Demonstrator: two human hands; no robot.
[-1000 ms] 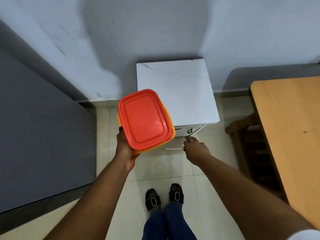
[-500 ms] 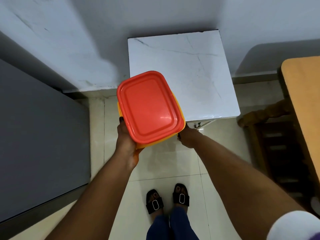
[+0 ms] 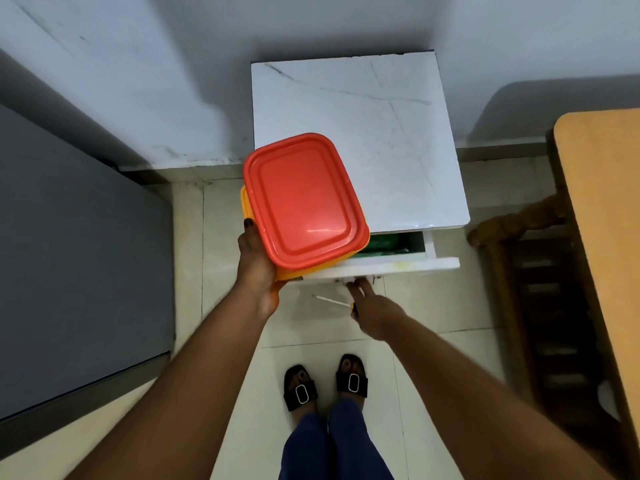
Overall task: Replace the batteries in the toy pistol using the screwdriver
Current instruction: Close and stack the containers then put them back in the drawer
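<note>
Your left hand (image 3: 258, 261) grips a yellow box (image 3: 263, 237) from beneath and at its near side, thumb up along the edge; an orange-red lid (image 3: 304, 199) closes the box, which is held tilted in the air. Your right hand (image 3: 375, 311) is curled round the yellow handle of the screwdriver (image 3: 334, 302), whose thin metal shaft points left, while its outstretched fingers (image 3: 358, 285) reach up to the underside of the drawer front. The two hands are apart, with the shaft between them.

Take the white cabinet (image 3: 356, 133) as your landmark. It stands against the wall (image 3: 311, 22), its marble-patterned top bare of objects. The box hangs over the cabinet's front left corner and hides part of the drawer. That drawer (image 3: 388, 263), just under the top, is pulled out a little; something green (image 3: 384, 245) lies inside, too hidden to name. The toy pistol and batteries are not visible anywhere; whether they are in the box or the drawer cannot be told.

To the right of the cabinet stands a wooden table (image 3: 602, 216), with a dark wooden chair (image 3: 540, 271) between them. To the cabinet's left is a large grey surface (image 3: 76, 258). In front of it, on the pale tiled floor (image 3: 311, 330), are your feet in black sandals (image 3: 301, 391) and blue trousers (image 3: 329, 448).
</note>
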